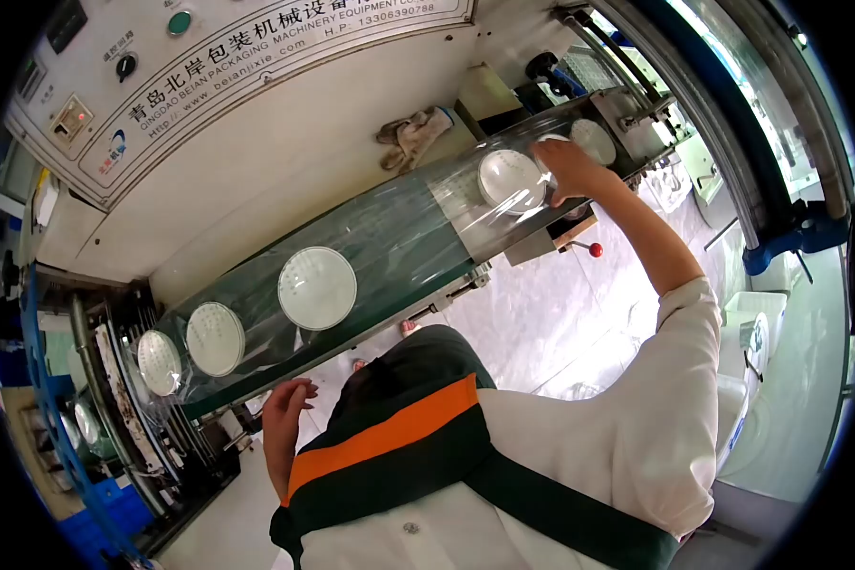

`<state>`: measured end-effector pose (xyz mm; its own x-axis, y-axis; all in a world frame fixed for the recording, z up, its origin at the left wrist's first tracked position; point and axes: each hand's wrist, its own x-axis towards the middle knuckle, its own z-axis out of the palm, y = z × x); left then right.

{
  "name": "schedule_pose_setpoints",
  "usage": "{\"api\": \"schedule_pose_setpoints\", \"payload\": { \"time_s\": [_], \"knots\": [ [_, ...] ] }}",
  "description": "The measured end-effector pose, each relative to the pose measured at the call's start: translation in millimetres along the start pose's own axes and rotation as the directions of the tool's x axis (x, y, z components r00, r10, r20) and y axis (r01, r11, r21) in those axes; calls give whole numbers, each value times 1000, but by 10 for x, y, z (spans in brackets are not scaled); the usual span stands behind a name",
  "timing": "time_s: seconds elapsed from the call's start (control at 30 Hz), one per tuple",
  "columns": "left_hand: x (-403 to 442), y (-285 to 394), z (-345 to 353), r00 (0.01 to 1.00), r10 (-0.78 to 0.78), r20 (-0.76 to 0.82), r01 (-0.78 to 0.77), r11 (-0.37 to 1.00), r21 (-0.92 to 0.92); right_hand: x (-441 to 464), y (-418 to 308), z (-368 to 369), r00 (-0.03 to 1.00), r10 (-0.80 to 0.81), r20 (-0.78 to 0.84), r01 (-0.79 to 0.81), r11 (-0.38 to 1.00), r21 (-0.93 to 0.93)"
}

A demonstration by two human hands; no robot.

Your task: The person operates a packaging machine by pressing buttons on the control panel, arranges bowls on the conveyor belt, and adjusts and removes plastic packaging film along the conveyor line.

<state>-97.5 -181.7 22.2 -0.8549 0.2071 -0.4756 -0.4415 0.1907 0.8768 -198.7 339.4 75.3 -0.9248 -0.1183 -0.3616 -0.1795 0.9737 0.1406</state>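
Note:
My right hand reaches to the far right end of the belt, thumb and fingers round a white round disc mostly hidden beneath it. Close by on either side are a glossy white disc and another pale disc. My left hand hangs beside the belt's near edge, fingers loosely bent and apparently holding nothing. Clear plastic film covers part of the belt. Farther left lie a large white disc, a second one and a third, with faint print on them.
The green conveyor belt runs diagonally past me along a white machine panel with knobs. A pair of work gloves lies behind it. A red-knobbed lever sticks out below. Metal rollers stand at upper right.

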Motion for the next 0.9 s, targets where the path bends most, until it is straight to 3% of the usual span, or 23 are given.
{"api": "schedule_pose_setpoints", "payload": {
  "time_s": [0.03, 0.1, 0.13, 0.33, 0.67, 0.77, 0.83, 0.9],
  "knots": [
    [12, 43, 26, 1000, -10, 20, 10, 1000, 15, 28, -12, 125, 1000, 4, 2, -4, 1000, 6],
    [58, 17, 33, 999, -8, 44, 6, 1000, 27, 91, -50, 305, 973, -99, -209, 97, 995, -22],
    [90, 6, 33, 998, -1, 61, -1, 999, 36, 94, -67, 310, 953, -114, -280, 139, 988, 70],
    [84, -36, 51, 997, 6, 74, -9, 999, 45, 62, -244, 213, 958, -118, -259, 183, 953, 243],
    [77, -28, 93, 997, 26, 74, -31, 998, 57, 258, -469, 81, 940, -179, -290, 268, 914, 305],
    [58, -25, 137, 997, -1, 76, -3, 998, 56, 220, -558, 126, 972, -89, -219, 172, 902, 397],
    [52, -13, 167, 997, -2, 77, -3, 998, 58, 280, -600, 245, 901, -131, -414, 272, 914, 301],
    [38, 1, 187, 997, 0, 74, -5, 998, 59, 283, -585, 242, 903, -120, -412, 250, 928, 277]
  ]
}}
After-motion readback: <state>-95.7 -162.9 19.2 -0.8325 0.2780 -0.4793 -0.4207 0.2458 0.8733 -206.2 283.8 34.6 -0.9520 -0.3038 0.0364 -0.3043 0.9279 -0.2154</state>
